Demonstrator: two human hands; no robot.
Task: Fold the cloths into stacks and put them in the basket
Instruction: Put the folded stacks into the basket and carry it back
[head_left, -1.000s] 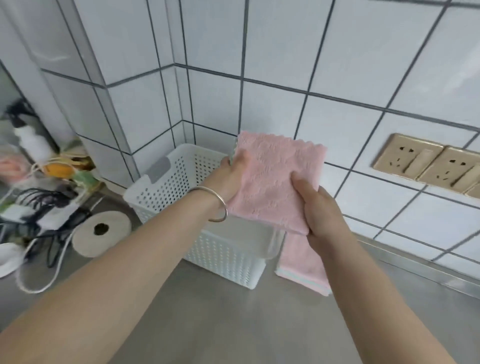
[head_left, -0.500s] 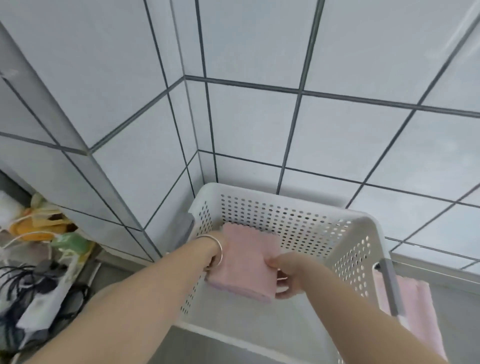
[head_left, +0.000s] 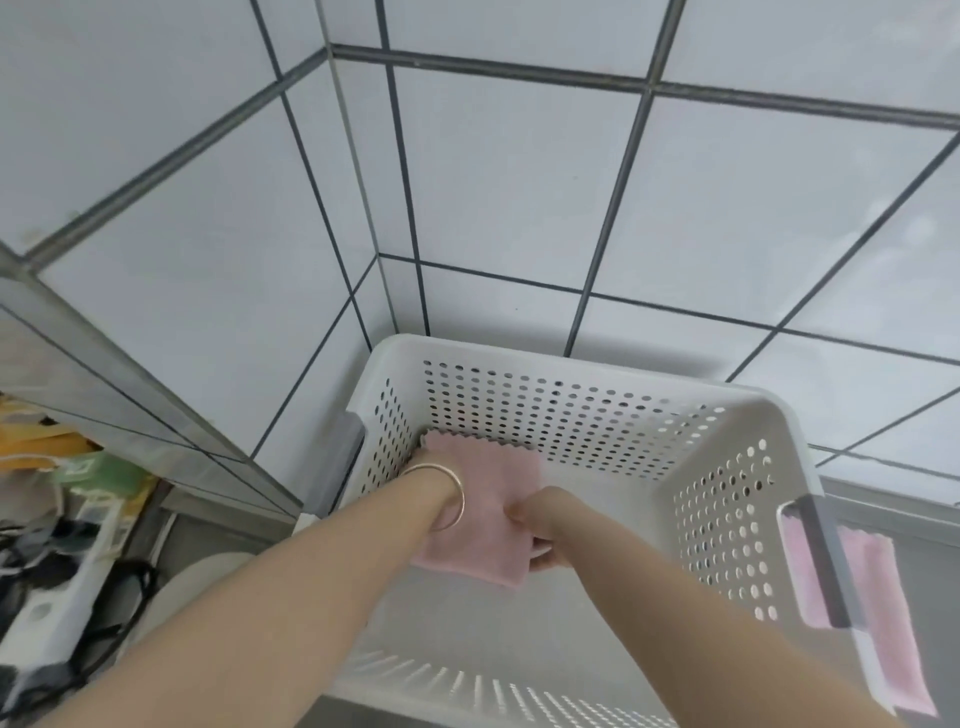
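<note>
Both hands (left (head_left: 441, 499), right (head_left: 540, 535)) grip folded pink cloth (head_left: 483, 525); now lower inside basket (head_left: 571, 358).

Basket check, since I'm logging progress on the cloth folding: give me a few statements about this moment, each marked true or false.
1. Both hands hold the folded pink cloth inside the white basket. True.
2. A second pink cloth lies outside the basket, to its right. True.
3. The basket's walls are solid. False: they are perforated.
4. The bracelet is on the right wrist. False: the left.
5. The right hand is empty. False: its fingers pinch the cloth's edge.
</note>
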